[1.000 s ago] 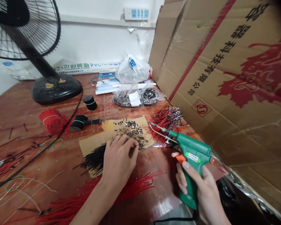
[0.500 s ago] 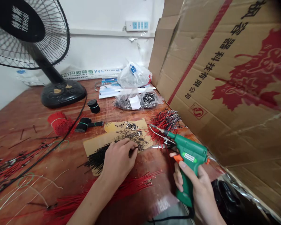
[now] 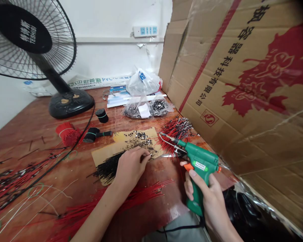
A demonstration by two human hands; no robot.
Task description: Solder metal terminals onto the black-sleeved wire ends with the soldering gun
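My right hand (image 3: 204, 188) is wrapped round the handle of a green soldering gun (image 3: 200, 158) with an orange trigger, its tip pointing up and left beside a pile of red wires with metal ends (image 3: 176, 129). My left hand (image 3: 132, 164) rests over a tan board (image 3: 98, 156), thumb and forefinger pinched on a tiny shiny piece (image 3: 150, 155). Black wires (image 3: 107, 168) lie on the board, left of that hand. Small dark and silvery parts (image 3: 141, 136) are scattered on its upper right. Long red wires (image 3: 151, 191) pass beneath my left forearm.
A black fan (image 3: 70, 102) stands at the back left, its cable crossing the table. Plastic bags of small parts (image 3: 159, 106) lie at the back. A large cardboard box (image 3: 227, 84) walls off the right. Red and black bundles (image 3: 65, 132) sit left of centre.
The view has shifted slightly. A shiny bit now shows at my left fingertips, where none was plain before. My right hand still holds the soldering gun.
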